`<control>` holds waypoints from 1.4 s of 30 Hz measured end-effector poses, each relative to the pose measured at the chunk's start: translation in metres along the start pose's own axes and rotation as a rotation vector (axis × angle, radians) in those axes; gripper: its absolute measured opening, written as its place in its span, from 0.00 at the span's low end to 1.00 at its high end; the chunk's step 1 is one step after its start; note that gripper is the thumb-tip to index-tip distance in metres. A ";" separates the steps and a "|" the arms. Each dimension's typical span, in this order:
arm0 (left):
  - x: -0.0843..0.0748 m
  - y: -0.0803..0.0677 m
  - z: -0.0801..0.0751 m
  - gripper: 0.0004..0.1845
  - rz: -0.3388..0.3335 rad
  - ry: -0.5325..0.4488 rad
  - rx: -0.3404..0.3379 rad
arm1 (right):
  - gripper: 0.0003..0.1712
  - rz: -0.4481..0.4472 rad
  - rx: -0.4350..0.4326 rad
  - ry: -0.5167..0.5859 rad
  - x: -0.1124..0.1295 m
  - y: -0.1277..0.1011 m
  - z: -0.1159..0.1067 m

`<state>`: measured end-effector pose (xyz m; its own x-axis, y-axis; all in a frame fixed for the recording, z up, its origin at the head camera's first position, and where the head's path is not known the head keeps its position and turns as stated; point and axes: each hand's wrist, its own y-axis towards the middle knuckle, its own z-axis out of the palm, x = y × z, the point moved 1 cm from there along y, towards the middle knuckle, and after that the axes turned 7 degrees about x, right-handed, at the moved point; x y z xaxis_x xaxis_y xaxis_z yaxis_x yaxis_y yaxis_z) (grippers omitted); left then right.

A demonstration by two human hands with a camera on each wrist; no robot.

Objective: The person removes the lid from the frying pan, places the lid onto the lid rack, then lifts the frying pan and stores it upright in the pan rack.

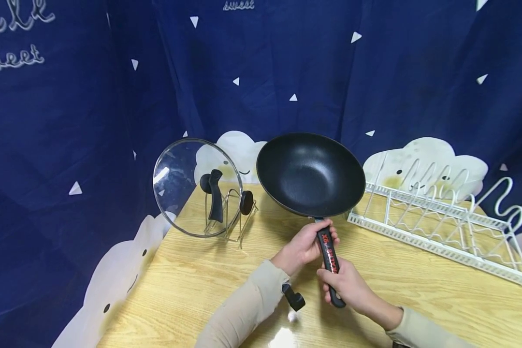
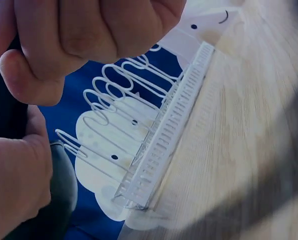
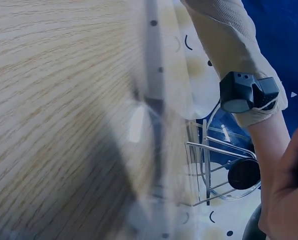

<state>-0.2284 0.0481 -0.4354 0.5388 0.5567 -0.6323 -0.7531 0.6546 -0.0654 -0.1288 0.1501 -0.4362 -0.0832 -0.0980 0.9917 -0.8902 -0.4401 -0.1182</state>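
Observation:
A black frying pan (image 1: 311, 176), deep like a wok, is held above the table with its inside facing me. My left hand (image 1: 305, 244) grips the black handle (image 1: 329, 256) close to the pan body. Lower down, my right hand (image 1: 350, 285) holds the same handle near its end. In the left wrist view both hands are close up, the left hand (image 2: 14, 185) beside part of the dark pan (image 2: 64, 185). In the right wrist view, only part of a hand (image 3: 289, 200) shows at the right edge.
Left of the pan, a glass lid (image 1: 178, 193) with a black handle stands upright in a metal wire rack (image 1: 240, 227). A white dish rack (image 1: 435, 241) with wavy wire dividers is on the right. Behind the wooden table (image 1: 178, 290) hangs a dark blue curtain (image 1: 265, 63).

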 end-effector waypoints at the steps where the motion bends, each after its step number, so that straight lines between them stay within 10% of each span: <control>1: -0.001 0.000 0.001 0.11 -0.002 -0.032 0.025 | 0.09 -0.009 0.005 0.002 0.001 0.000 0.000; 13: 0.001 -0.003 0.011 0.16 0.002 -0.367 0.270 | 0.08 -0.102 0.070 0.062 0.004 -0.004 -0.005; 36: -0.001 -0.001 0.028 0.14 0.230 0.112 0.131 | 0.20 -0.007 0.014 -0.052 0.019 -0.011 -0.010; 42: 0.002 0.003 0.029 0.10 0.241 0.239 0.092 | 0.19 -0.024 0.121 0.025 0.018 -0.013 -0.011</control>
<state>-0.2187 0.0657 -0.4146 0.2381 0.5722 -0.7848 -0.8049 0.5684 0.1703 -0.1233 0.1641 -0.4162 -0.0748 -0.0649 0.9951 -0.8316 -0.5467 -0.0982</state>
